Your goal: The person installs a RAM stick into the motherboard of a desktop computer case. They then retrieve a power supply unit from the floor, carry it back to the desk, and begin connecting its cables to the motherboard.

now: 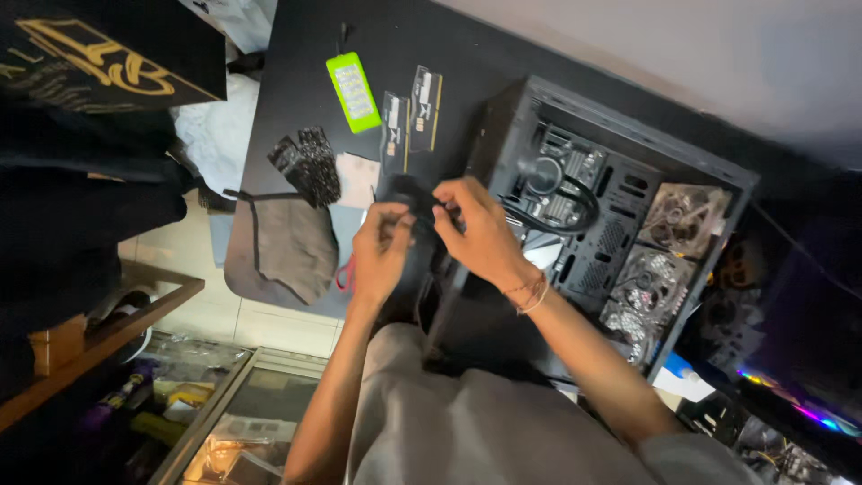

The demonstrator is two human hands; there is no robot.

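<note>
both hands meet over a black table (296, 81) set against a pale wall (718, 54). the left hand (379, 251) and the right hand (480, 235) pinch a small black part (415, 199) between their fingertips, just left of an open black computer case (628, 242); the part is too dark to tell its kind, perhaps a cable. on the table lie 2 memory sticks (409, 121), a bright green packet (353, 92) and a grey cloth pouch (292, 242). a glass cabinet (242, 422) stands below.
</note>
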